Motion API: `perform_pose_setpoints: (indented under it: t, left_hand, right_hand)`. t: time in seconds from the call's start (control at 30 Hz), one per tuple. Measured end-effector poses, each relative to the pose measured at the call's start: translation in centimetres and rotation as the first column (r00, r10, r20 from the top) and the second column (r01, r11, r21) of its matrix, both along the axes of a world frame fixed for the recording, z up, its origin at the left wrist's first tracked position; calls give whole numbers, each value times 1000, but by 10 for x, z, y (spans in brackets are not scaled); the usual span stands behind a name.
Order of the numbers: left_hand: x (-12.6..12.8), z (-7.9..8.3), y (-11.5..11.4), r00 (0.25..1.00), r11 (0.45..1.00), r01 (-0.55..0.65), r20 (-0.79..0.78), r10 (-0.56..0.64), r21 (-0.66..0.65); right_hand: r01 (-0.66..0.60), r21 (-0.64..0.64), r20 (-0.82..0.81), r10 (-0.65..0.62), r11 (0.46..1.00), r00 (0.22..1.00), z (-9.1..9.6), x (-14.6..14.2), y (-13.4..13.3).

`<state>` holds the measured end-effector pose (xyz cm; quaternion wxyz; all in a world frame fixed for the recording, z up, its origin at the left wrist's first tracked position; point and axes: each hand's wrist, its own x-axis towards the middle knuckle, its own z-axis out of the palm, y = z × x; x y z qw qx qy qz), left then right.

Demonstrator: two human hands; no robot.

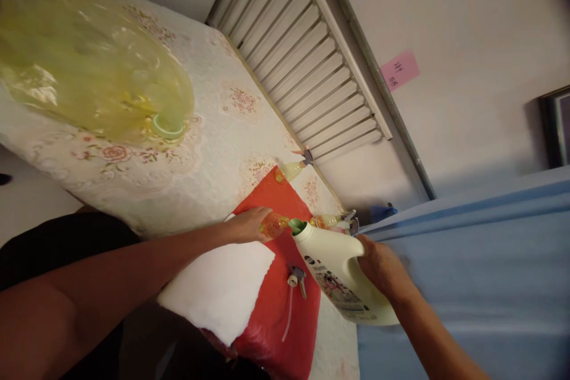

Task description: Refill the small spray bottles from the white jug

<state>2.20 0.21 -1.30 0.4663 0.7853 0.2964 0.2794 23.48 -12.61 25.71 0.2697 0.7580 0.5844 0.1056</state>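
Observation:
My left hand [252, 224] is closed around a small clear bottle [275, 226] whose neck points right, toward the jug. By its handle, my right hand [385, 267] grips a large pale-green jug [342, 273], tilted so its green spout [297, 225] meets or nearly meets the bottle's neck; I cannot tell whether they touch. Whether liquid is flowing is too small to make out. A loose spray trigger head [296, 276] with its thin tube lies on the red cloth [278, 309] below the bottle. White paper towel [222, 285] lies under my left forearm.
Spray bottles [327, 221] stand behind the jug, and another spray bottle [291, 172] stands at the red cloth's far corner. A big yellowish plastic bag [98, 65] rests on the flowered tablecloth [209, 148]. A radiator [307, 47] lines the wall; a blue curtain [481, 261] hangs right.

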Motion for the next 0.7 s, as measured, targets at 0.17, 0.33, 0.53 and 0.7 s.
perform_pose_setpoints:
  t: [0.17, 0.33, 0.53, 0.7]
  left_hand:
    - [0, 1, -1, 1000, 1000, -2, -8, 2, -11]
    - [1, 0, -1, 1000, 1000, -6, -4, 6, 3]
    - [1, -2, 0, 1000, 1000, -8, 1, 8, 4]
    - [2, -1, 1, 1000, 1000, -4, -13, 4, -9]
  right_hand:
    - [17, -3, 12, -17, 1000, 1000, 0, -1, 1]
    - [29, -9, 7, -29, 1000, 1000, 1, -2, 0]
    - [18, -6, 31, -18, 1000, 999, 0, 0, 1]
    - [18, -2, 5, -18, 1000, 1000, 1, -1, 1]
